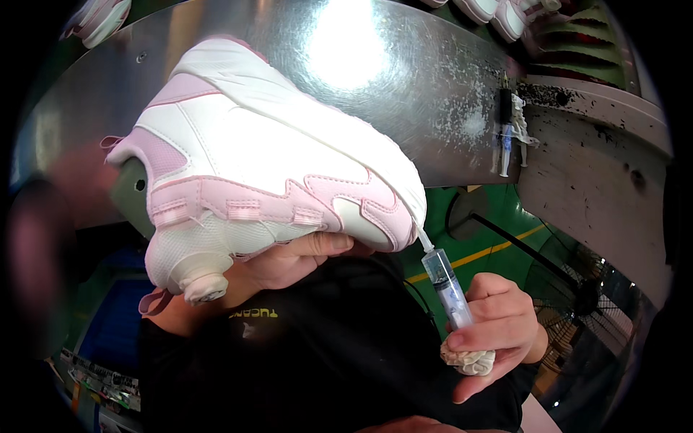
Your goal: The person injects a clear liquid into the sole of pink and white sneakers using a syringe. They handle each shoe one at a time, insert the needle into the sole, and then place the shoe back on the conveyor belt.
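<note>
A white and pink sneaker [245,137] is turned on its side, its white sole facing away from me and its toe to the right. My left hand [296,256] grips it from below, with the fingers partly hidden behind the upper. In my right hand [502,325] is a clear syringe [447,285], tilted, its nozzle touching the seam between sole and upper at the toe. A crumpled whitish wad [469,359] sits around the syringe's plunger end, against my fingers. A round dial [206,285] stands out from the sneaker's tongue area.
Behind the sneaker lies a shiny metal tabletop [419,65]. A second syringe [506,137] rests near its right end, beside white crumpled material [520,119]. More sneakers [498,14] stand at the far edge. A black fan [570,303] is at the right, above a green floor [498,234].
</note>
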Demonstrator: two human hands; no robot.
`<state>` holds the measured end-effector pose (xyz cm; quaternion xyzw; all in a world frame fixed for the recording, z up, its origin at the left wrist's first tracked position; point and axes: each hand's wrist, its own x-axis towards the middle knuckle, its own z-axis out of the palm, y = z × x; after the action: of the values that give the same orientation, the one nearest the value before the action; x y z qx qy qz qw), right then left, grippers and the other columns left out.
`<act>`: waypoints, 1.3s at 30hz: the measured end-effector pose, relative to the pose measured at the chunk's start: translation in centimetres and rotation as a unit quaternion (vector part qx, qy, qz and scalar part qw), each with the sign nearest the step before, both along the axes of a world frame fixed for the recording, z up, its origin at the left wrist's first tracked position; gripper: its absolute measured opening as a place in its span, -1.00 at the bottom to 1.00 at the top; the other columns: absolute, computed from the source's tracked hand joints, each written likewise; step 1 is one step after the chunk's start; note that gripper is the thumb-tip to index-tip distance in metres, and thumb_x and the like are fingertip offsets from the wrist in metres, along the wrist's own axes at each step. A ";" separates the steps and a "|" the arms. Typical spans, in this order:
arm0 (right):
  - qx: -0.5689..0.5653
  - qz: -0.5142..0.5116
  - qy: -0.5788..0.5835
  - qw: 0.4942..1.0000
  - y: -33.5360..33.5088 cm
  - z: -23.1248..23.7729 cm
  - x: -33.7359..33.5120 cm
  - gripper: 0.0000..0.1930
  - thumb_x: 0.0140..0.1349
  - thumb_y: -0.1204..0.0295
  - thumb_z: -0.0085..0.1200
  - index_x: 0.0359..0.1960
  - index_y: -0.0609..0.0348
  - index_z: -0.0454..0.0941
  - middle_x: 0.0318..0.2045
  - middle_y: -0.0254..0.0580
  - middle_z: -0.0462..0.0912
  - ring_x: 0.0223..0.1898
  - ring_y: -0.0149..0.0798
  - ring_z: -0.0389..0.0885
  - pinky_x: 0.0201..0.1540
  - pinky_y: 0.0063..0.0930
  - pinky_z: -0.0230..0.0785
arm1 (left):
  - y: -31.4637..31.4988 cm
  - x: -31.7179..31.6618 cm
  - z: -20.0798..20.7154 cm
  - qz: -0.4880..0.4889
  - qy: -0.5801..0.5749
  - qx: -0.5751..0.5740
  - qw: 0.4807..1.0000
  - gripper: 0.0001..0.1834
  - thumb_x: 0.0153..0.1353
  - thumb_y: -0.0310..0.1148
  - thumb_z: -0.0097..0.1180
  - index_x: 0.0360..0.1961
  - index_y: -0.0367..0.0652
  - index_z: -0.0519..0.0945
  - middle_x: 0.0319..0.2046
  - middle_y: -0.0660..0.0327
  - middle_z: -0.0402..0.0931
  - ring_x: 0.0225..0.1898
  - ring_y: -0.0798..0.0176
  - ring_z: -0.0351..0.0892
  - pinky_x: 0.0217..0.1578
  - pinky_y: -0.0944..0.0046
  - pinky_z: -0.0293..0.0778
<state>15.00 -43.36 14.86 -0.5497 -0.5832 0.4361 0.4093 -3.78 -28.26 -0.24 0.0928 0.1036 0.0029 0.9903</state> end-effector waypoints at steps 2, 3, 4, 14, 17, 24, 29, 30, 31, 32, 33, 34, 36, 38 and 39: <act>0.007 -0.004 -0.026 1.000 0.0 0.0 -0.2 -0.49 -0.13 0.12 0.41 -0.24 0.24 0.60 -0.52 -0.32 0.60 -0.70 -0.41 0.13 -0.62 -0.50 -0.11 | 0.1 0.6 0.2 0.000 0.000 0.001 1.000 -0.65 0.22 -0.54 0.01 0.06 -0.23 0.45 -0.02 0.14 0.50 0.03 0.19 0.47 0.08 0.19 0.38; 0.011 -0.006 -0.038 0.999 -0.1 0.0 -0.3 -0.50 -0.13 0.12 0.41 -0.25 0.24 0.60 -0.53 -0.32 0.59 -0.70 -0.41 0.12 -0.63 -0.50 -0.12 | 0.1 0.8 0.3 0.000 0.002 0.002 1.000 -0.65 0.22 -0.54 0.01 0.06 -0.23 0.45 -0.02 0.14 0.50 0.02 0.19 0.47 0.08 0.19 0.38; 0.017 -0.009 -0.050 0.999 -0.1 -0.1 -0.5 -0.51 -0.13 0.12 0.41 -0.25 0.23 0.60 -0.54 -0.33 0.58 -0.70 -0.42 0.12 -0.63 -0.51 -0.13 | 0.1 1.1 0.2 0.001 0.000 0.004 1.000 -0.66 0.23 -0.53 0.01 0.06 -0.22 0.46 -0.02 0.14 0.50 0.02 0.19 0.48 0.07 0.20 0.39; 0.060 -0.029 -0.132 0.989 -0.4 -0.8 -1.4 -0.56 -0.10 0.14 0.38 -0.29 0.20 0.61 -0.62 -0.44 0.52 -0.72 -0.44 0.07 -0.66 -0.55 -0.13 | 0.0 2.1 -0.2 0.011 -0.027 0.031 0.999 -0.64 0.30 -0.52 -0.10 0.13 -0.21 0.38 0.08 0.06 0.42 0.12 0.10 0.42 0.12 0.10 0.38; 0.071 -0.043 -0.157 0.984 -0.7 -1.0 -1.6 -0.56 -0.11 0.13 0.38 -0.30 0.19 0.61 -0.61 -0.45 0.52 -0.72 -0.45 0.07 -0.66 -0.56 -0.12 | 0.1 2.5 0.1 0.022 -0.026 0.015 0.999 -0.64 0.30 -0.52 -0.09 0.13 -0.20 0.38 0.07 0.07 0.43 0.13 0.10 0.41 0.12 0.10 0.40; 0.153 -0.076 -0.227 0.959 -0.8 -2.8 -2.6 -0.63 -0.10 0.16 0.38 -0.32 0.10 0.62 -0.61 -0.47 0.50 -0.70 -0.47 0.06 -0.67 -0.59 -0.14 | 0.8 3.5 2.0 0.032 -0.026 -0.006 0.999 -0.70 0.27 -0.39 0.06 0.02 -0.14 0.49 -0.07 0.20 0.54 0.00 0.29 0.51 -0.03 0.32 0.48; 0.228 -0.096 -0.300 0.921 -0.3 -4.5 -3.4 -0.72 -0.08 0.22 0.35 -0.34 0.02 0.61 -0.65 -0.50 0.43 -0.69 -0.48 0.02 -0.67 -0.62 -0.16 | 1.7 4.0 3.3 0.028 -0.026 0.001 0.999 -0.64 0.25 -0.25 0.11 0.03 -0.16 0.48 -0.09 0.18 0.56 -0.03 0.29 0.55 -0.09 0.35 0.52; 0.235 -0.097 -0.314 0.915 -0.2 -4.7 -3.5 -0.72 -0.08 0.23 0.35 -0.34 0.01 0.61 -0.65 -0.50 0.42 -0.69 -0.48 0.01 -0.68 -0.62 -0.17 | 1.7 4.0 3.5 0.030 -0.023 0.001 0.999 -0.63 0.25 -0.24 0.11 0.04 -0.16 0.48 -0.09 0.17 0.55 -0.03 0.29 0.55 -0.09 0.35 0.52; 0.241 -0.097 -0.328 0.908 -0.1 -4.8 -3.6 -0.72 -0.08 0.23 0.34 -0.35 0.01 0.61 -0.65 -0.50 0.41 -0.69 -0.48 0.01 -0.68 -0.62 -0.17 | 1.7 4.1 3.6 0.031 -0.021 0.002 0.999 -0.62 0.25 -0.23 0.11 0.04 -0.16 0.48 -0.08 0.17 0.55 -0.03 0.28 0.55 -0.08 0.34 0.52; 0.248 -0.102 -0.336 0.903 0.0 -5.0 -3.6 -0.72 -0.09 0.23 0.35 -0.34 -0.01 0.61 -0.66 -0.50 0.39 -0.69 -0.48 0.00 -0.68 -0.63 -0.17 | 1.7 4.1 3.7 0.032 -0.019 0.002 0.999 -0.61 0.25 -0.22 0.11 0.04 -0.17 0.47 -0.08 0.17 0.55 -0.02 0.28 0.55 -0.08 0.34 0.52; 0.249 -0.100 -0.338 0.902 0.0 -5.1 -3.7 -0.72 -0.09 0.23 0.35 -0.34 0.00 0.61 -0.65 -0.50 0.40 -0.69 -0.48 0.01 -0.68 -0.63 -0.17 | 1.7 4.1 3.8 0.036 -0.020 -0.002 0.999 -0.61 0.25 -0.22 0.11 0.04 -0.17 0.47 -0.07 0.16 0.55 -0.02 0.28 0.55 -0.08 0.34 0.52; 0.250 -0.097 -0.340 0.902 0.1 -5.2 -3.7 -0.71 -0.09 0.23 0.35 -0.34 0.00 0.61 -0.65 -0.50 0.41 -0.69 -0.48 0.01 -0.68 -0.63 -0.16 | 1.6 4.2 3.8 0.040 -0.022 -0.006 0.999 -0.61 0.25 -0.22 0.10 0.05 -0.17 0.47 -0.07 0.16 0.54 -0.02 0.27 0.54 -0.08 0.33 0.52; 0.251 -0.095 -0.343 0.900 0.2 -5.3 -3.7 -0.71 -0.10 0.23 0.35 -0.34 0.01 0.61 -0.65 -0.50 0.42 -0.70 -0.48 0.03 -0.69 -0.63 -0.16 | 1.6 4.2 3.8 0.044 -0.026 -0.013 0.999 -0.61 0.25 -0.22 0.10 0.05 -0.17 0.46 -0.06 0.16 0.54 -0.01 0.26 0.54 -0.08 0.33 0.52; 0.251 -0.096 -0.347 0.899 0.2 -5.3 -3.8 -0.72 -0.09 0.23 0.35 -0.35 0.01 0.61 -0.64 -0.49 0.42 -0.70 -0.48 0.04 -0.69 -0.63 -0.15 | 1.6 4.4 3.7 0.045 -0.030 -0.019 0.998 -0.61 0.26 -0.23 0.10 0.05 -0.17 0.46 -0.05 0.15 0.53 -0.01 0.25 0.54 -0.08 0.32 0.53; 0.244 -0.086 -0.345 0.902 0.2 -5.3 -3.8 -0.71 -0.10 0.22 0.35 -0.35 0.01 0.61 -0.64 -0.49 0.43 -0.70 -0.48 0.05 -0.68 -0.62 -0.14 | 1.5 4.4 3.8 0.049 -0.031 -0.020 0.998 -0.61 0.26 -0.24 0.10 0.05 -0.17 0.46 -0.04 0.15 0.53 -0.02 0.24 0.55 -0.08 0.31 0.53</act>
<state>11.22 -43.16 9.58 -0.5967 -0.7264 0.0267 0.3399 0.63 -26.75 3.52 0.0680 0.0772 0.0524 0.9933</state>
